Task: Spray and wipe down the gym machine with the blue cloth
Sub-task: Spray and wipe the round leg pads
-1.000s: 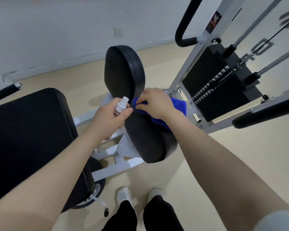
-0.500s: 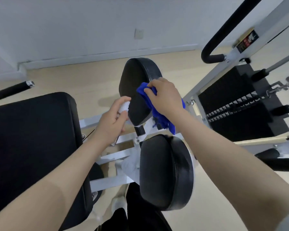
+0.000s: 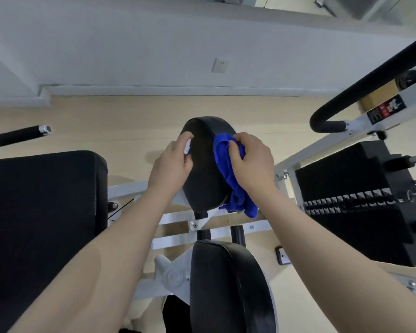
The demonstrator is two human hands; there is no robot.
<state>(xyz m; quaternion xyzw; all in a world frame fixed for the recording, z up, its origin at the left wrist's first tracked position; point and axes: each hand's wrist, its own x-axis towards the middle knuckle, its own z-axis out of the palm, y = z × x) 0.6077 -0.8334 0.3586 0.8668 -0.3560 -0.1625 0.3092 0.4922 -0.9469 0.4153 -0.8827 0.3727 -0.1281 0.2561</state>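
The gym machine has two black oval pads on a white frame (image 3: 178, 236). My right hand (image 3: 250, 162) grips the blue cloth (image 3: 226, 164) and presses it on the right edge of the far pad (image 3: 202, 174); the cloth's tail hangs down past the pad's lower end. My left hand (image 3: 173, 162) is at the pad's left edge, its fingers curled round the small spray bottle (image 3: 187, 148), of which only a white sliver shows. The near pad (image 3: 228, 284) stands below both hands.
A wide black seat cushion (image 3: 41, 212) fills the left side. The black weight stack (image 3: 346, 200) stands at the right, under a curved black handle bar (image 3: 370, 87). A short black grip (image 3: 17, 135) juts in at far left. Beige floor and a white wall lie beyond.
My right hand carried the cloth from the near pad to the far pad and up its right edge. My left hand with the bottle rose to the far pad's left edge.
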